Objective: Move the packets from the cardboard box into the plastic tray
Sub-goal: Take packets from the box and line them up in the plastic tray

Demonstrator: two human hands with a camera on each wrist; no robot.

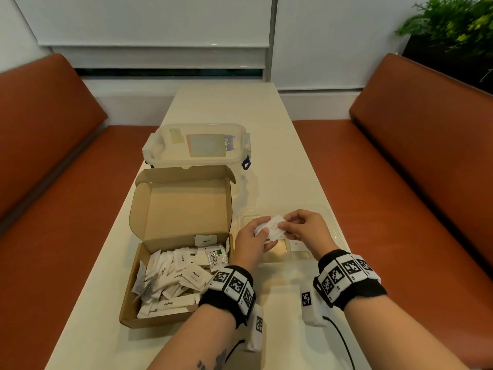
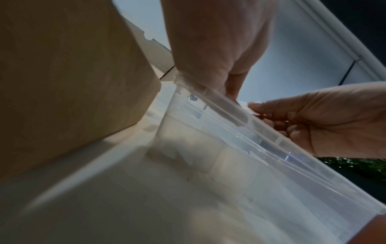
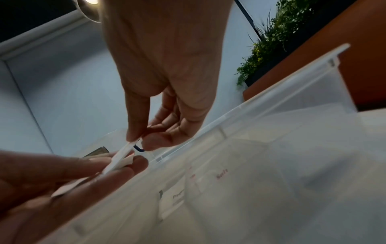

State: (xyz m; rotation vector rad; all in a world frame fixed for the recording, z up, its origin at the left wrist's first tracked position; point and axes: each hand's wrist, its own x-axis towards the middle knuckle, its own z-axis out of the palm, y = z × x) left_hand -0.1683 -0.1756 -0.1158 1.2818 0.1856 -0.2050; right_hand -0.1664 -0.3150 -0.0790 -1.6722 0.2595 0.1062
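An open cardboard box point(image 1: 184, 217) at the left holds several white packets point(image 1: 173, 279). To its right stands the clear plastic tray point(image 1: 328, 212), and both hands are above it. My left hand point(image 1: 262, 232) grips a small bunch of white packets. My right hand point(image 1: 284, 225) pinches one packet with red print point(image 1: 274, 227) at the top of that bunch. In the right wrist view, thumb and forefinger of the right hand point(image 3: 140, 142) close on the packet's edge point(image 3: 121, 158). A red-printed packet point(image 3: 221, 176) and a black-printed packet point(image 3: 177, 196) lie in the tray point(image 3: 271, 92).
A clear lidded container point(image 1: 197, 145) stands behind the box. The narrow white table point(image 1: 280, 169) runs between two orange bench seats point(image 1: 400, 182). A plant point(image 1: 453, 25) is at the far right. The box's raised lid point(image 2: 73, 82) stands close to my left hand.
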